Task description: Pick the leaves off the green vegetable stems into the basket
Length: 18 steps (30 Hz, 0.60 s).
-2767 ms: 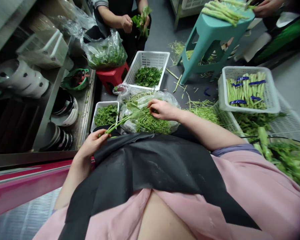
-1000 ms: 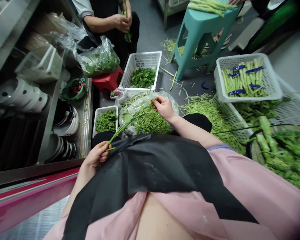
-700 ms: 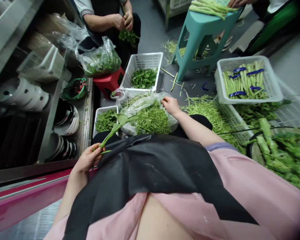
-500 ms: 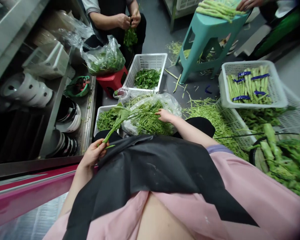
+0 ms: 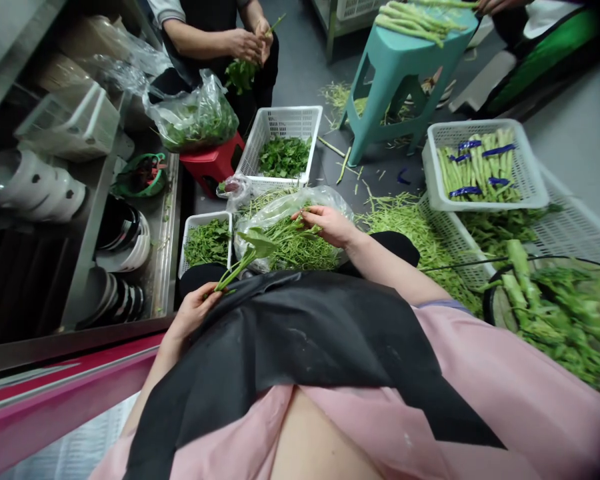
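My left hand [image 5: 199, 308] is closed around the lower end of leafy green stalks [image 5: 240, 264], held at the left edge of my black apron. Their leaves reach out over a clear plastic bag [image 5: 337, 198] of green stems and leaves [image 5: 305, 252] between my knees. Above that bag is my right hand [image 5: 331, 225], its fingers drawn together in a pinch; bits of green show just beneath them, but I cannot make out what they hold. A white basket [image 5: 182, 257] of picked leaves stands left of the bag.
Beyond the bag sits a larger white basket [image 5: 316, 143] of leaves. A red stool [image 5: 207, 167] bears a bag of greens. Trimmings [image 5: 405, 223] cover the floor at right, near stacked baskets [image 5: 437, 180]. Co-workers' hands [image 5: 253, 45] handle greens; asparagus-like stalks lie on a teal stool [image 5: 387, 60].
My right hand has shifted slightly up and left over the bag, and its fingers have come together. The stalks in my left hand have dipped lower. The whole view has slid a little.
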Each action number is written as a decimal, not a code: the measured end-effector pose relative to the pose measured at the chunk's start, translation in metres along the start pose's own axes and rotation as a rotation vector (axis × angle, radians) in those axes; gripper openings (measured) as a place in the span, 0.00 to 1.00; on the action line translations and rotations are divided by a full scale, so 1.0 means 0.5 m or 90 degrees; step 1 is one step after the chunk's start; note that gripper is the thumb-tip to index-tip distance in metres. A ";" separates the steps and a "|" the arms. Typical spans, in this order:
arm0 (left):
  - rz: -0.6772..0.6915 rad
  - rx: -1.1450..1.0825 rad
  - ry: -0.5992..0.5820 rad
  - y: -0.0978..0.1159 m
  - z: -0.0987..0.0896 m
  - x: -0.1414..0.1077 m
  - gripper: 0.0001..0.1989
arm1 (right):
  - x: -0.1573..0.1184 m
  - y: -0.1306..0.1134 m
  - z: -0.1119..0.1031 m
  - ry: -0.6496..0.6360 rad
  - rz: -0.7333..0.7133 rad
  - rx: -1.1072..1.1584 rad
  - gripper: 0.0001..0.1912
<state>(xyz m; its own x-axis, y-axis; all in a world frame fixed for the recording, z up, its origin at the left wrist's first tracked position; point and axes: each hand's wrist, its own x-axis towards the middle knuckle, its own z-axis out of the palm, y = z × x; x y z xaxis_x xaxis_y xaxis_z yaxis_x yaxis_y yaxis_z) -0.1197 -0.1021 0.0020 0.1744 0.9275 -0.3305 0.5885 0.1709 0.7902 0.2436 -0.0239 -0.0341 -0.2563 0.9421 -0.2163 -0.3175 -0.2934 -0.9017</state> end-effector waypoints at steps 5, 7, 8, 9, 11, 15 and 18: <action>0.000 0.025 0.005 -0.011 0.002 0.004 0.20 | -0.006 0.004 -0.013 -0.007 0.038 0.054 0.17; 0.002 0.027 0.007 -0.013 0.004 0.005 0.21 | -0.004 0.009 -0.019 -0.011 0.033 0.060 0.17; 0.003 0.028 0.008 -0.013 0.005 0.006 0.20 | -0.003 0.012 -0.020 -0.011 0.029 0.060 0.17; 0.004 0.028 0.009 -0.012 0.006 0.007 0.20 | -0.002 0.015 -0.021 -0.009 0.025 0.060 0.17; 0.007 0.023 0.011 -0.010 0.007 0.007 0.19 | 0.003 0.024 -0.020 -0.001 0.018 0.061 0.18; 0.006 0.008 0.011 -0.005 0.007 0.007 0.18 | 0.024 0.045 -0.032 0.073 -0.011 0.018 0.17; -0.012 -0.017 0.013 -0.001 0.006 0.006 0.18 | 0.047 0.053 -0.064 0.216 -0.072 -0.135 0.12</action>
<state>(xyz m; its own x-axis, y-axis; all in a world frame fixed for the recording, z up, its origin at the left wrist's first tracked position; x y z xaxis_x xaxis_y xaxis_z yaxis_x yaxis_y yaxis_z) -0.1173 -0.1003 -0.0011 0.1473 0.9304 -0.3358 0.5706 0.1974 0.7971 0.2585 -0.0042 -0.0750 0.0964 0.9770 -0.1904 -0.1222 -0.1782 -0.9764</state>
